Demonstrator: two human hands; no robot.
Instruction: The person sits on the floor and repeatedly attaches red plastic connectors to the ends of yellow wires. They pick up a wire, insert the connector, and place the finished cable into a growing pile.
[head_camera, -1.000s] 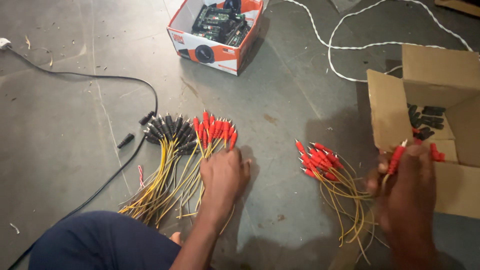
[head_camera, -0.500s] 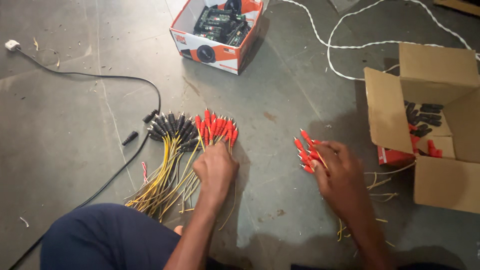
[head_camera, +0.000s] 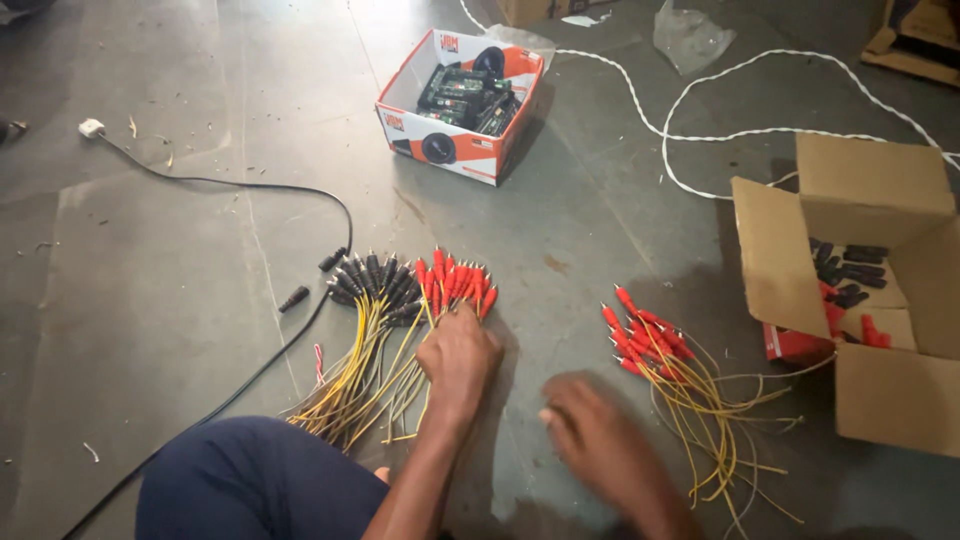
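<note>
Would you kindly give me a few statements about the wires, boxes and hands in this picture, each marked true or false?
1. The left hand rests on the fanned bundle of yellow wires. True.
2. The right hand holds a red-tipped wire. False: it is blurred and looks empty, beside the loose red-tipped pile.
3. The orange and white box is shut. False: it stands open, with dark parts inside.
4. The brown cardboard box lies open on the right. True.
5. A white cord curls across the floor. True.

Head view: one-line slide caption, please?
Left hand presses fanned red-tipped yellow wires on grey floor; blurred right hand beside loose red-tipped bundle.
</note>
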